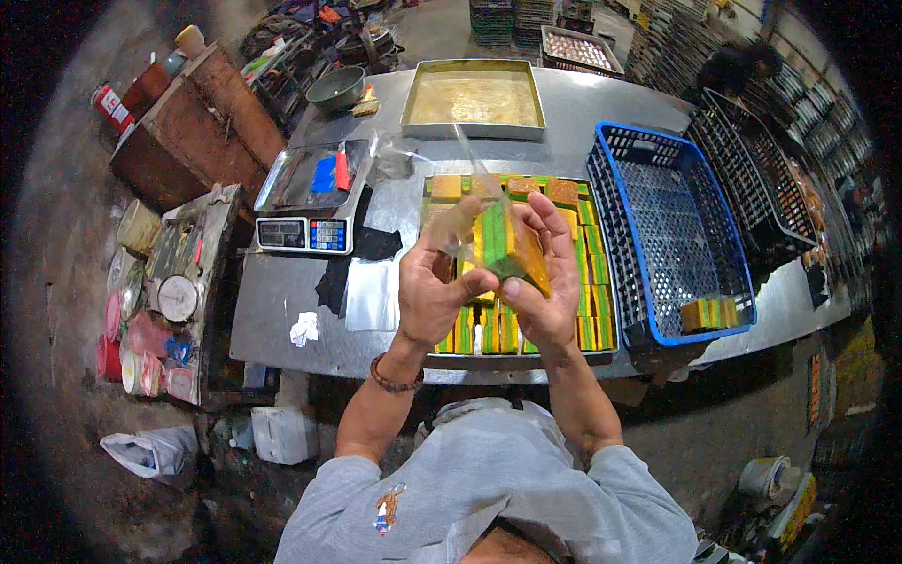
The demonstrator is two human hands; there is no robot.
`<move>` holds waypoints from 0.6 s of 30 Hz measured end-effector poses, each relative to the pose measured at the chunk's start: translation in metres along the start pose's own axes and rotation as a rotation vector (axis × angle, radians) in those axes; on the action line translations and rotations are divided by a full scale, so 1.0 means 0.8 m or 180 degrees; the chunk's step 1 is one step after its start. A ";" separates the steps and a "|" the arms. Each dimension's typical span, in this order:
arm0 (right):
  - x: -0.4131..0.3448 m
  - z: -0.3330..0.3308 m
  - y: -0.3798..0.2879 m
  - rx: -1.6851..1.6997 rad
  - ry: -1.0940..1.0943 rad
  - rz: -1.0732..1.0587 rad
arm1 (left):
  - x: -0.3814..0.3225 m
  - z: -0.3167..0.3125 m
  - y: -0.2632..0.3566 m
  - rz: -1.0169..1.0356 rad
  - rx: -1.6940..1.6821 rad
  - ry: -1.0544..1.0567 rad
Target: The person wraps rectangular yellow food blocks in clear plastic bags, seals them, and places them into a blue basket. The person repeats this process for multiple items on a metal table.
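Note:
Over the tray, both hands hold a block of green and yellow layered cake (495,236) with a browned face. My right hand (557,282) grips it from the right, thumb at its lower corner. On the other side my left hand (433,289) pinches a clear plastic bag (468,151), its thumb tip close to the cake's lower edge. The thin film runs up from the fingers and seems to lie around part of the block. Beneath them is a metal tray (617,331) filled with rows of similar cake pieces (595,282), partly hidden by my hands.
A blue plastic crate (750,282) at right contains a few wrapped cake pieces (708,314). Left of the tray are a digital scale (303,235) and a stack of clear bags (371,296). An oiled baking tray (472,99) and a bowl (336,88) stand toward the back.

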State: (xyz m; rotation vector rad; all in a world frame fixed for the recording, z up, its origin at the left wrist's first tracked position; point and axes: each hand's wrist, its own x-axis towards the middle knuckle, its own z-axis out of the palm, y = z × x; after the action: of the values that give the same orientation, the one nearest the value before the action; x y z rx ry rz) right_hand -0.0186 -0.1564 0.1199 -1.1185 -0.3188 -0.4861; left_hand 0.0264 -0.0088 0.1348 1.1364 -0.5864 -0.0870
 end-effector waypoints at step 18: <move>-0.002 0.044 -0.002 0.1538 0.0617 -0.0128 | -0.036 0.008 -0.027 -0.0355 0.0794 0.0015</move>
State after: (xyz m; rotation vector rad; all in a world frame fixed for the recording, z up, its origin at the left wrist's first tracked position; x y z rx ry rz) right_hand -0.0211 -0.1247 0.1348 -0.5918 -0.2702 -0.5150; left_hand 0.0040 -0.0133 0.1061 1.4114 -0.5396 -0.1091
